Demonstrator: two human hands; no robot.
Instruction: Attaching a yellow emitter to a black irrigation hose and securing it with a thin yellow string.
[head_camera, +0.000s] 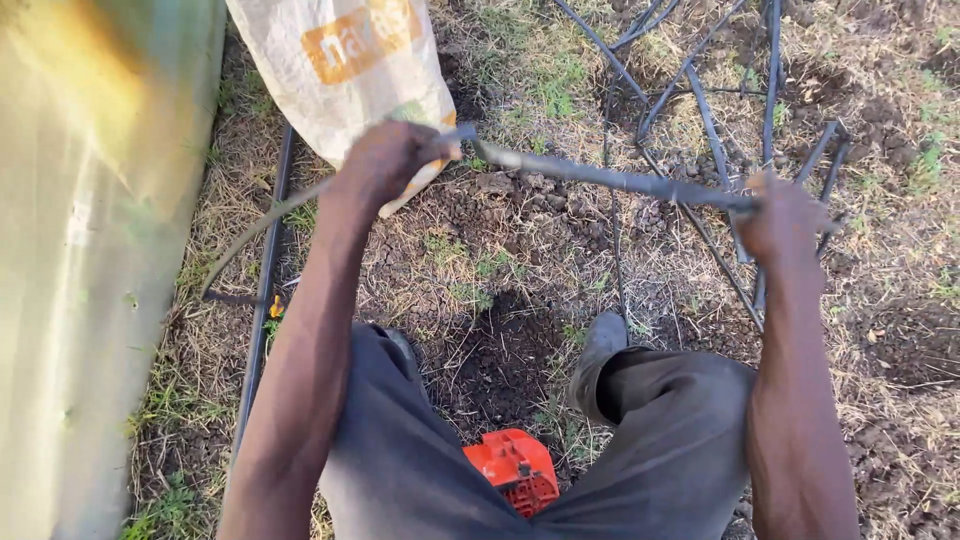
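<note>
My left hand (385, 160) is closed around a thin dark irrigation tube (610, 178), which stretches taut to my right hand (782, 220), also closed on it. Past my left hand the tube curves down to the left over the ground. I stand with legs apart in grey trousers; one muddy boot (597, 345) shows between them. The tube passes over bare clumpy soil and dry grass in front of me.
A white woven sack (340, 70) with an orange patch lies ahead left. A green-yellow sheet wall (90, 270) fills the left side. Several dark tubes (710, 110) lie tangled ahead right. A long pipe (262, 300) runs beside the wall. An orange machine part (515, 468) sits between my legs.
</note>
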